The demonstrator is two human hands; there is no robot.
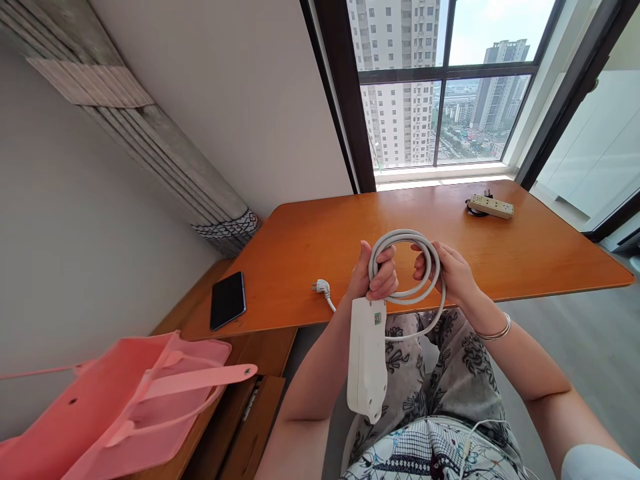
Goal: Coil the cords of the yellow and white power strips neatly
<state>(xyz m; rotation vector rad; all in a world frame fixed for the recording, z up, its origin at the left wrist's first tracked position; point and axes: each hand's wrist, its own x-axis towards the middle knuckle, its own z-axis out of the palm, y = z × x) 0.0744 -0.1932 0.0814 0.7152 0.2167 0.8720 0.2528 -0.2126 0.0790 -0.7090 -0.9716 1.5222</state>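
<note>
Several loops of white power cord (404,233) hang between my two hands above the near edge of the table. My left hand (383,273) is closed around the left side of the coil. Just below it hangs the white power strip (367,360), its long body pointing down over my lap. On the right side of the coil, my right hand (447,270) is closed with the cord between thumb and fingers. The cord's white plug (322,287) lies on the table left of my left forearm.
A brown table (310,240) spans the front. At its far right lies a beige power strip (490,205) with a dark cord. A black phone (228,300) rests at the left. A pink bag (150,400) sits lower left, and a window (445,80) stands behind.
</note>
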